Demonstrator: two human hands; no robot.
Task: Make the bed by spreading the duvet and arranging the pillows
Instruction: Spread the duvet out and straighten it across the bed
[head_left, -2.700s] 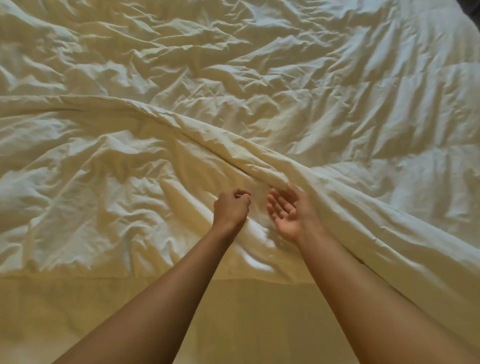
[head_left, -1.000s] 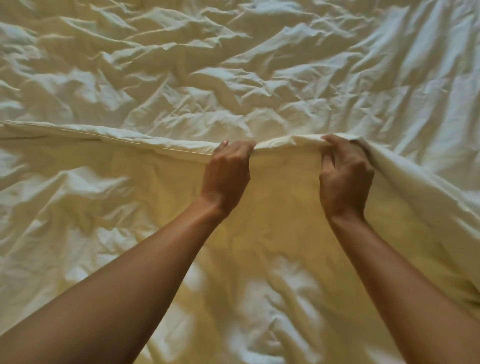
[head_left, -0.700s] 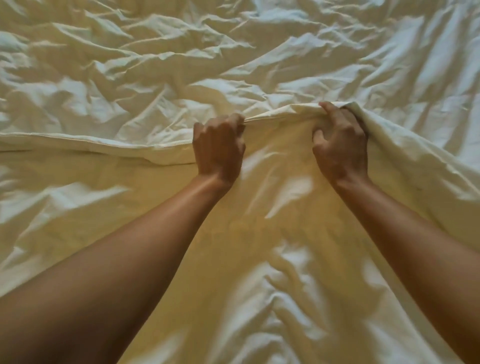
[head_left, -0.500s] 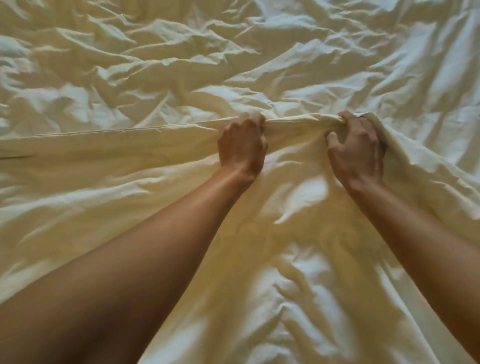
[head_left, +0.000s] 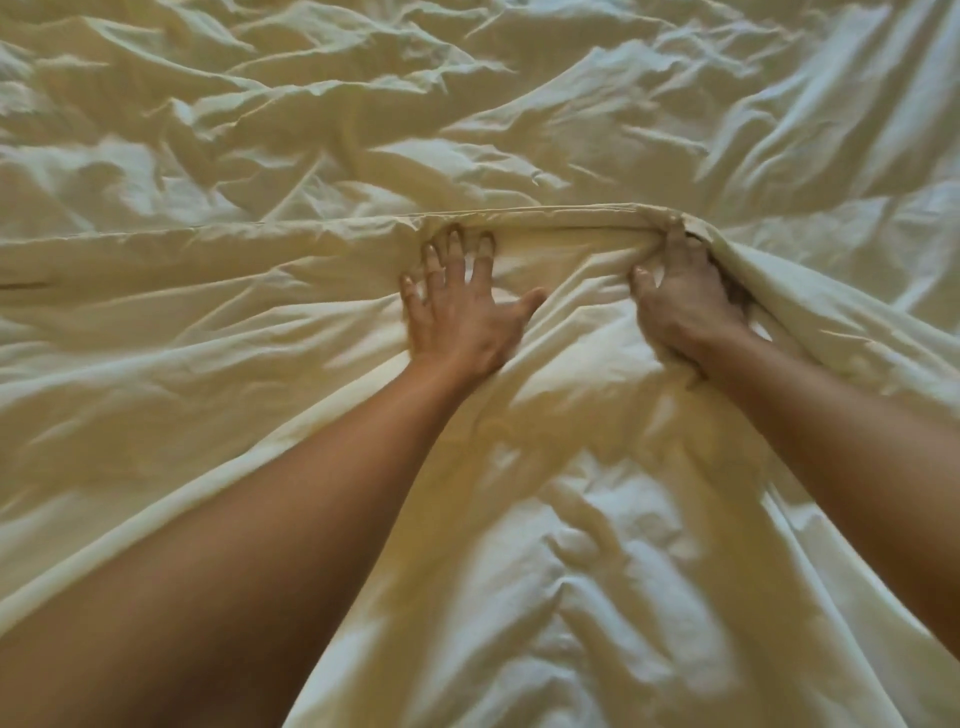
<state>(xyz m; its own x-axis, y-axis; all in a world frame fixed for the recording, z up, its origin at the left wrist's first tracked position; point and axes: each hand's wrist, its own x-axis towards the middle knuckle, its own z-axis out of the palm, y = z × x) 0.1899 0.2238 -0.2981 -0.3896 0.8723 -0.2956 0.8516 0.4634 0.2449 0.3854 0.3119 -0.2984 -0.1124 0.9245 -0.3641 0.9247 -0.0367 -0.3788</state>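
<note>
Fingers (head_left: 457, 249) of left hand (head_left: 460, 317) splayed flat; right hand (head_left: 680, 306) pinches duvet (head_left: 597, 545) hem. Fabric looks soft and light: best gripped along the hem.

The duvet (head_left: 597, 545) covers the near part of the view, and its far edge (head_left: 311, 226) runs from the left side across to right of centre, then falls away toward the near right. Beyond that edge lies more bedding (head_left: 467, 104), filling the far part. The left hand (head_left: 460, 306) rests flat on the duvet just before the edge, near centre. The right hand (head_left: 685, 296) lies to its right, at the edge's bend.
</note>
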